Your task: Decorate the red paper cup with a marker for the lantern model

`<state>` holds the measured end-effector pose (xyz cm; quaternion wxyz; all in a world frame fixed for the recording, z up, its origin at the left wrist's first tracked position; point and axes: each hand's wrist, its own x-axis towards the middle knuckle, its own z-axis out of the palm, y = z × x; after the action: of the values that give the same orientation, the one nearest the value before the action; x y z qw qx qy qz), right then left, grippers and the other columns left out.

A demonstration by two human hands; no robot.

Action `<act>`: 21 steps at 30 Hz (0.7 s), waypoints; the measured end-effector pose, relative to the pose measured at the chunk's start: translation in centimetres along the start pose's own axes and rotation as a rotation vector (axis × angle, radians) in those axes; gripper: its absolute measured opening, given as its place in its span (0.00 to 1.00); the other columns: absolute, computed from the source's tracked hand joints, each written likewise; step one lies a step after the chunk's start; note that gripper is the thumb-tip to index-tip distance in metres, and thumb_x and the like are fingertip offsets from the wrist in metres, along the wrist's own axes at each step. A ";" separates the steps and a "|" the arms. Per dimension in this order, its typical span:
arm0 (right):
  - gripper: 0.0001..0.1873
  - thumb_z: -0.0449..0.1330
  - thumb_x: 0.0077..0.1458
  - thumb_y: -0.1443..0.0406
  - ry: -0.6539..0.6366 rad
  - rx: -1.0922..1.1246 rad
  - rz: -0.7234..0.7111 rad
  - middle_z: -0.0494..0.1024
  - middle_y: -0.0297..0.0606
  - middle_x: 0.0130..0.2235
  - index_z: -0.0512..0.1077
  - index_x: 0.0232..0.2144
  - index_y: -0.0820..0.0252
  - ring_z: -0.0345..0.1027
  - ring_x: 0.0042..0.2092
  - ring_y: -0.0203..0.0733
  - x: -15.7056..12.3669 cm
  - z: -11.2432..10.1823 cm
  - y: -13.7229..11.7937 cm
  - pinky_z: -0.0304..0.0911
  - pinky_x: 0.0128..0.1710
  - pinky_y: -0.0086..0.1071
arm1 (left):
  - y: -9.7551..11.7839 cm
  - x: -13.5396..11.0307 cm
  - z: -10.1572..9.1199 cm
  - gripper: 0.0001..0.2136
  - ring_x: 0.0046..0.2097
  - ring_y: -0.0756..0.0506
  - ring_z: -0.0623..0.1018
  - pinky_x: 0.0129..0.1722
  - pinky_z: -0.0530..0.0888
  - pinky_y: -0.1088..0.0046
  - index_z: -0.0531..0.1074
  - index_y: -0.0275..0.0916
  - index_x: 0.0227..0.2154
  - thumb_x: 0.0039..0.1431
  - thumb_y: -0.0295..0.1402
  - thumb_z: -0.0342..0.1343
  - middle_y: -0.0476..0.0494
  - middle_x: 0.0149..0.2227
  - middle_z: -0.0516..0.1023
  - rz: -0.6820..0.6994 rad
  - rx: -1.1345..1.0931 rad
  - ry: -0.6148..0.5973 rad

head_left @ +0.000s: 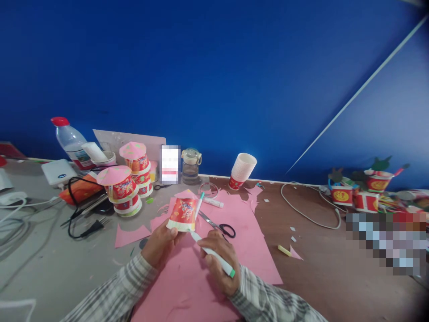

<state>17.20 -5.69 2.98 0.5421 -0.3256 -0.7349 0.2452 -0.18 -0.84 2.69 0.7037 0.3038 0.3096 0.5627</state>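
My left hand (161,243) is closed around a red paper cup (183,212) with a printed picture and a pale band along its near edge. My right hand (219,259) grips a white marker (212,256) with a green end. Its tip is at the cup's pale band; whether it touches, I cannot tell. Just beyond the cup is another white marker with a teal cap (200,203). Black-handled scissors (228,230) lie to the right, near a glue stick (214,202). Pink paper (248,255) spreads beneath both hands.
To the left stand stacked red cups with pink cone tops (114,175), a plastic bottle (72,141) and cables. A phone (170,165), a lidded jar (191,167) and a leaning cup stack (243,170) line the blue wall. Decorated cups (342,195) stand far right.
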 end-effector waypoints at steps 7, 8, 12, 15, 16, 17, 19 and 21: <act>0.13 0.52 0.52 0.69 0.027 0.001 -0.005 0.74 0.36 0.24 0.73 0.39 0.59 0.66 0.28 0.44 0.3 -0.2 -0.3 0.65 0.33 0.40 | 0.2 0.0 0.0 0.22 0.44 0.31 0.68 0.44 0.62 0.52 0.71 0.35 0.36 0.31 0.33 0.62 0.30 0.39 0.76 -0.009 -0.007 -0.001; 0.13 0.52 0.52 0.68 0.036 0.008 0.002 0.74 0.36 0.23 0.73 0.39 0.59 0.66 0.27 0.43 0.3 -0.2 -0.4 0.64 0.32 0.40 | 0.2 -0.1 0.1 0.22 0.44 0.31 0.68 0.44 0.62 0.51 0.71 0.35 0.36 0.31 0.33 0.62 0.31 0.38 0.76 -0.007 -0.007 0.003; 0.12 0.52 0.53 0.68 0.057 0.022 0.008 0.74 0.36 0.23 0.73 0.39 0.60 0.66 0.27 0.43 0.6 -0.2 -0.8 0.65 0.32 0.40 | 0.2 -0.2 0.3 0.21 0.43 0.31 0.69 0.44 0.62 0.51 0.71 0.34 0.36 0.32 0.33 0.61 0.31 0.37 0.77 0.006 0.006 -0.028; 0.12 0.53 0.53 0.68 0.045 0.011 -0.002 0.74 0.36 0.24 0.72 0.39 0.60 0.67 0.27 0.43 0.8 0.0 -0.8 0.64 0.33 0.40 | 0.2 -0.2 0.4 0.21 0.41 0.30 0.70 0.43 0.62 0.49 0.71 0.33 0.35 0.32 0.32 0.61 0.31 0.34 0.78 0.006 0.010 -0.040; 0.11 0.53 0.54 0.67 0.034 0.007 0.000 0.74 0.36 0.24 0.72 0.39 0.60 0.67 0.27 0.43 0.9 0.0 -0.7 0.64 0.34 0.39 | 0.1 -0.2 0.4 0.21 0.41 0.30 0.70 0.43 0.63 0.49 0.71 0.33 0.35 0.32 0.32 0.61 0.31 0.34 0.78 0.007 0.009 -0.040; 0.11 0.53 0.54 0.67 0.021 0.004 0.002 0.75 0.36 0.24 0.72 0.39 0.59 0.68 0.27 0.43 0.9 0.1 -0.7 0.64 0.34 0.39 | 0.1 -0.2 0.5 0.21 0.41 0.30 0.71 0.43 0.63 0.48 0.71 0.33 0.35 0.32 0.31 0.61 0.31 0.33 0.78 0.008 0.008 -0.041; 0.11 0.53 0.53 0.67 0.000 -0.001 0.011 0.75 0.36 0.24 0.72 0.39 0.59 0.68 0.28 0.43 0.9 0.1 -0.6 0.64 0.33 0.39 | 0.1 -0.2 0.5 0.21 0.40 0.30 0.71 0.42 0.63 0.48 0.71 0.33 0.35 0.31 0.31 0.61 0.31 0.34 0.78 0.011 0.009 -0.044; 0.12 0.53 0.53 0.68 -0.002 -0.004 0.020 0.75 0.36 0.25 0.72 0.39 0.59 0.68 0.28 0.44 0.9 0.1 -0.5 0.65 0.33 0.39 | 0.1 -0.1 0.5 0.21 0.40 0.30 0.71 0.42 0.63 0.48 0.71 0.33 0.35 0.31 0.31 0.61 0.31 0.34 0.78 0.014 0.012 -0.042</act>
<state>16.82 -5.39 3.87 0.5381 -0.3337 -0.7326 0.2497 0.14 -1.00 3.10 0.7044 0.3218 0.2959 0.5592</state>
